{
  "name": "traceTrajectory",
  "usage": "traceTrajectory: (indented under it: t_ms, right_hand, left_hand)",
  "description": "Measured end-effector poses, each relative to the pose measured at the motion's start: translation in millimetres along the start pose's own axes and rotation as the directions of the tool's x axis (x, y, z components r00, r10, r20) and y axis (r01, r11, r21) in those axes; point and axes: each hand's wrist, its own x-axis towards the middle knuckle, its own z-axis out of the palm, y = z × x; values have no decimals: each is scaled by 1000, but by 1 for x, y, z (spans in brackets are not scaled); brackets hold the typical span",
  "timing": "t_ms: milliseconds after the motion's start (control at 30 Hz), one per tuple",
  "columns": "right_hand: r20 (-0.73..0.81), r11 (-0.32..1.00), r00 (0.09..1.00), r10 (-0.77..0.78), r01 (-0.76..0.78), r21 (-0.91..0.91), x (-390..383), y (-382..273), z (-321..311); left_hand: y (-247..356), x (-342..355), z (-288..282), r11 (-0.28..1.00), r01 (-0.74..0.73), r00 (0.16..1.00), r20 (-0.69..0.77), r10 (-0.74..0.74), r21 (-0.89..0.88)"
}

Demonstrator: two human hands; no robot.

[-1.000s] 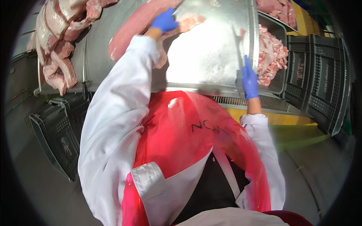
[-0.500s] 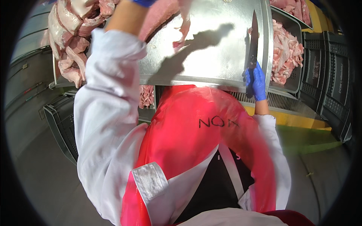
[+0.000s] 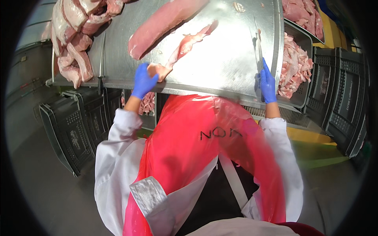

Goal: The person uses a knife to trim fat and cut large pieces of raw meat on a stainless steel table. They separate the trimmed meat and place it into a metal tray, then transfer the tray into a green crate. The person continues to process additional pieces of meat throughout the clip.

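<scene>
A long pale-pink piece of meat (image 3: 164, 28) lies diagonally on the steel work surface (image 3: 220, 59). Below it a thin, ragged strip of meat (image 3: 185, 45) stretches down to my left hand (image 3: 146, 80), in a blue glove, which is closed on the strip's wider end near the front edge. At the right side my right hand (image 3: 267, 82), also gloved in blue, grips a long knife (image 3: 258, 41), its blade pointing away from me. A thin rod with a black handle (image 3: 100, 83) rests beside a large pile of fatty meat cuts (image 3: 67, 31) on the left.
A bin of small meat scraps (image 3: 294, 67) sits at the right, below a tray of meat (image 3: 303, 15). Dark slatted crates (image 3: 334, 98) stand beyond it. More crates (image 3: 71, 129) are at the lower left, and another scrap container (image 3: 145, 105) shows under the front edge.
My left hand left the long piece, went up out of frame, then came down toward the front edge with the strip's end. My right hand stays at the right with the knife.
</scene>
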Motion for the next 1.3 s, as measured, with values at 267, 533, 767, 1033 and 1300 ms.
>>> traceTrajectory:
  t_ms: [267,533,767,1033,1300]
  right_hand:
    - [286,798,935,-208,332,-503,22,-45,61]
    - [384,728,923,-14,273,-629,16,-74,123]
    - [398,704,904,-158,386,-597,82,-79,174]
    - [299,722,946,-126,295,-627,66,-5,57]
    - [298,997,952,-62,47,56,37,-40,-15]
  left_hand:
    - [125,119,93,977,-11,1000,-15,14,213]
    - [137,90,97,996,-83,981,179,79,17]
    - [162,67,94,957,-289,891,362,274,-11]
    - [30,72,48,990,132,985,123,-125,-47]
    - [82,83,-89,814,92,989,146,-8,-574]
